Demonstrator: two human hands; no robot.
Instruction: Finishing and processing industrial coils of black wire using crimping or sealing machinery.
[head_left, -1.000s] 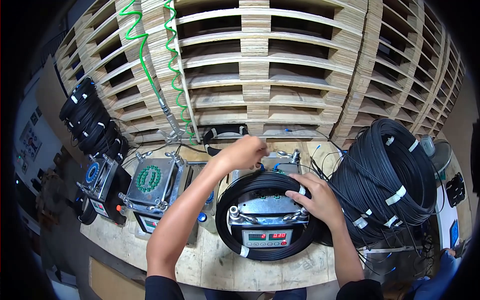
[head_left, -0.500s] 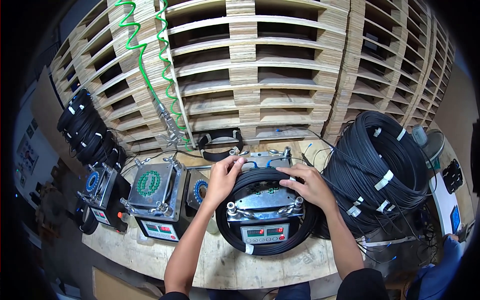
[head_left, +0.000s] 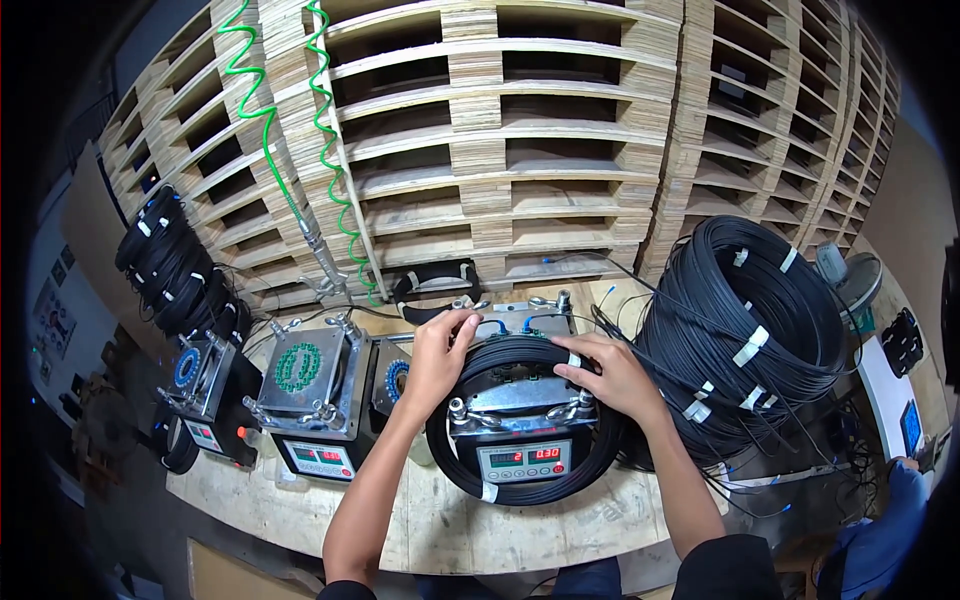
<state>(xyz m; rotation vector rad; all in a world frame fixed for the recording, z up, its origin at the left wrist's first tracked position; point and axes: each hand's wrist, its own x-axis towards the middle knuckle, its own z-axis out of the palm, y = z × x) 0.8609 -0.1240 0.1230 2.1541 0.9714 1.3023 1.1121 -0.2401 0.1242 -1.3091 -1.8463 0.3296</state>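
A round coil of black cable (head_left: pixel 545 495) is draped around a metal-topped machine (head_left: pixel 515 398) with a lit front display (head_left: pixel 525 461). My left hand (head_left: pixel 437 358) is at the coil's upper left, thumb and finger pinched where a thin black cable runs from a blue connector (head_left: pixel 502 326). A second blue connector (head_left: pixel 527 324) stands beside it on the far side of the top plate. My right hand (head_left: pixel 615 377) grips the coil's upper right, fingers over the outer side and thumb on the inner side. Green fittings under the coil are partly hidden.
Left of me stand another machine with a green ring pad (head_left: pixel 297 368) and one with a blue ring pad (head_left: pixel 187 367). A large stack of black cable coils (head_left: pixel 735 340) rises at right, smaller coils (head_left: pixel 170 265) at far left. Wooden pallets (head_left: pixel 480 130) back the bench. A person's blue sleeve (head_left: pixel 885 520) shows at lower right.
The red digits on the machine's right display have changed. Both hands keep nearly the same places on the coil and cable; the whole view has shifted slightly.
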